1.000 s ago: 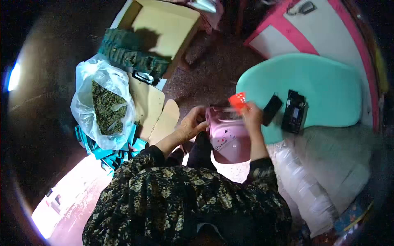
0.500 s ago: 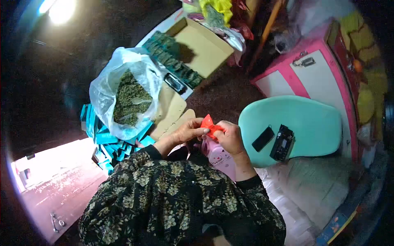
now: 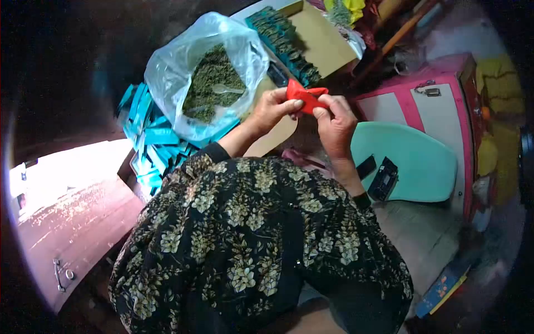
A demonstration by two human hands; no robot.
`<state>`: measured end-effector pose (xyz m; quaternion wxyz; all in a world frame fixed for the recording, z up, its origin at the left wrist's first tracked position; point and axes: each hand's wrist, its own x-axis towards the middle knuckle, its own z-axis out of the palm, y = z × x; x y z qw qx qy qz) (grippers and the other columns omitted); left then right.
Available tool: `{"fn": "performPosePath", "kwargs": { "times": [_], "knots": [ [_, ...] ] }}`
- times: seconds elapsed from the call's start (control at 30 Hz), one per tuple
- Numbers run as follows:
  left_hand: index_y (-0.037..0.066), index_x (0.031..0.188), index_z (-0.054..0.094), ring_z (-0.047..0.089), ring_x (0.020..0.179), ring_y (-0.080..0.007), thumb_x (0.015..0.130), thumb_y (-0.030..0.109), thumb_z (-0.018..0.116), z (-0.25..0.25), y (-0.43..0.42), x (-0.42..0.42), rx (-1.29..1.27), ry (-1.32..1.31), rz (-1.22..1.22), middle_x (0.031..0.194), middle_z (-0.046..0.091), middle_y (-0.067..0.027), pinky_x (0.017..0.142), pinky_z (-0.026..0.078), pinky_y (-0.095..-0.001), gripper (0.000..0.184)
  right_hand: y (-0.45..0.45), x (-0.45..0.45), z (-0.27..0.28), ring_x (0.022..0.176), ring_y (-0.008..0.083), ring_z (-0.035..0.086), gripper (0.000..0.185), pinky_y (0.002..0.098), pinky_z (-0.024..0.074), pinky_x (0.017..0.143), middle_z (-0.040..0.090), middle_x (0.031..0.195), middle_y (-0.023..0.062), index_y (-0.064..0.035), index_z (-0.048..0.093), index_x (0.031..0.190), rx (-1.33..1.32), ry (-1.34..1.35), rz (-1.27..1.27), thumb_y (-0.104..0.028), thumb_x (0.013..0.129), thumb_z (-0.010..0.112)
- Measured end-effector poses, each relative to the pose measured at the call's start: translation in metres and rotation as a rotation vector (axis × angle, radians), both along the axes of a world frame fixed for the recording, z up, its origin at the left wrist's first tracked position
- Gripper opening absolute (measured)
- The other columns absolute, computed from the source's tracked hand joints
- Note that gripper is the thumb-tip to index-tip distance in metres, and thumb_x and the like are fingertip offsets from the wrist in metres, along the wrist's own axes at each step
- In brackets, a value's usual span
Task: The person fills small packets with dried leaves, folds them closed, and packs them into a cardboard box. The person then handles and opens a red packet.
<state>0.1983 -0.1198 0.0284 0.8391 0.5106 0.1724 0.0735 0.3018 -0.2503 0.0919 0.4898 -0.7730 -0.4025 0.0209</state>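
Note:
A crumpled red plastic bag (image 3: 306, 101) is stretched between my two hands in front of my chest. My left hand (image 3: 270, 114) pinches its left side between thumb and fingers. On the other side, the fingers of my right hand (image 3: 336, 125) are closed on its right edge. Just left of my hands stands a large clear plastic bag (image 3: 162, 78) with its mouth spread, holding dried green leaf bits (image 3: 206, 83). A white plastic spoon (image 3: 228, 89) lies on the leaves. Many teal packets (image 3: 161, 136) are heaped below that bag.
A cardboard box (image 3: 328, 42) at the top holds a row of filled teal packets (image 3: 283, 47). To the right, a turquoise chair (image 3: 420, 153) carries a phone (image 3: 365, 167) and a black device (image 3: 385, 181). Behind it stands a pink-and-white cabinet (image 3: 448, 103).
Both hands have moved forward, away from my body, with the red bag. The bag looks more spread out than before. My body leans further forward.

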Motion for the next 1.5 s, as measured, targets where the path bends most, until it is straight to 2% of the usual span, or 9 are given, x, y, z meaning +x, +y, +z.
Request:
{"fn": "performPosePath", "kwargs": {
  "times": [0.27,0.53,0.7,0.97,1.07,1.23,1.33,1.4,1.5],
  "knots": [
    [0.002,0.098,0.060,0.055,0.067,-0.0089,0.085,0.017,0.061,0.015,0.015,-0.013,-0.134,-0.091,0.112,0.079,0.060,-0.0014,0.062,0.046,-0.0238,0.020,0.033,-0.012,0.001,0.074,0.0251,0.058,0.021,0.0317,0.0479,0.065,0.056,0.077,0.0100,-0.0038,0.062,0.085,0.039,-0.168,0.097,0.004,0.065,0.062],
    [0.002,0.101,0.059,0.056,0.067,-0.0086,0.086,0.019,0.060,0.012,0.026,-0.027,-0.043,-0.083,0.136,0.081,0.061,-0.0014,0.063,0.046,-0.0222,0.022,0.049,-0.006,0.014,0.078,0.0250,0.058,0.024,0.0323,0.0476,0.068,0.057,0.080,0.0109,-0.0017,0.063,0.088,-0.086,0.051,0.374,0.003,0.064,0.063],
    [0.002,0.103,0.058,0.055,0.066,-0.0079,0.086,0.021,0.059,0.021,0.032,-0.037,-0.055,-0.099,0.067,0.080,0.061,-0.0001,0.063,0.045,-0.0213,0.025,0.044,-0.002,0.015,0.075,0.0245,0.059,0.024,0.0317,0.0479,0.068,0.058,0.080,0.0109,-0.0009,0.062,0.088,-0.174,-0.057,0.475,0.001,0.065,0.063],
    [0.001,0.112,0.055,0.054,0.069,-0.0072,0.088,0.023,0.058,0.018,0.027,-0.036,-0.168,-0.082,0.095,0.087,0.060,-0.0006,0.063,0.044,-0.0210,0.034,0.035,-0.020,0.005,0.075,0.0241,0.060,0.027,0.0301,0.0481,0.069,0.060,0.083,0.0121,-0.0010,0.061,0.093,-0.117,0.230,0.427,-0.003,0.066,0.063],
    [0.001,0.115,0.054,0.054,0.070,-0.0070,0.088,0.024,0.058,0.017,0.026,-0.038,-0.185,-0.094,0.095,0.089,0.060,-0.0008,0.063,0.045,-0.0210,0.035,0.033,-0.023,0.005,0.075,0.0242,0.061,0.029,0.0310,0.0485,0.069,0.061,0.082,0.0143,-0.0014,0.060,0.095,-0.194,0.513,0.448,-0.006,0.067,0.064],
    [0.001,0.110,0.055,0.053,0.068,-0.0064,0.089,0.024,0.056,0.010,0.022,-0.035,-0.106,-0.057,0.084,0.085,0.059,0.0001,0.062,0.044,-0.0217,0.032,0.036,-0.031,0.017,0.076,0.0286,0.062,0.028,0.0349,0.0491,0.068,0.061,0.082,0.0169,-0.0017,0.059,0.094,-0.315,0.302,0.355,-0.008,0.068,0.063],
    [0.002,0.104,0.055,0.051,0.065,-0.0063,0.090,0.023,0.054,-0.020,0.017,-0.041,-0.234,0.096,-0.004,0.080,0.057,0.0003,0.058,0.043,-0.0221,0.026,0.033,-0.032,0.000,0.078,0.0337,0.061,0.024,0.0388,0.0485,0.068,0.061,0.084,0.0191,-0.0008,0.058,0.091,-0.340,-0.114,0.355,-0.010,0.069,0.061],
    [0.001,0.097,0.056,0.052,0.063,-0.0084,0.088,0.026,0.057,-0.008,0.011,-0.047,-0.288,0.206,0.041,0.082,0.059,-0.0025,0.055,0.043,-0.0213,0.027,0.029,-0.031,-0.006,0.076,0.0379,0.058,0.023,0.0414,0.0475,0.066,0.061,0.084,0.0202,-0.0005,0.058,0.090,-0.278,-0.028,0.423,-0.011,0.070,0.058],
    [0.000,0.103,0.055,0.053,0.061,-0.0089,0.088,0.021,0.056,-0.004,0.007,-0.045,-0.276,0.169,0.056,0.083,0.059,-0.0031,0.054,0.043,-0.0205,0.026,0.017,-0.022,-0.013,0.071,0.0241,0.061,0.016,0.0337,0.0473,0.064,0.062,0.078,0.0139,-0.0006,0.061,0.088,-0.244,0.377,0.467,-0.011,0.077,0.056]
  ]
}}
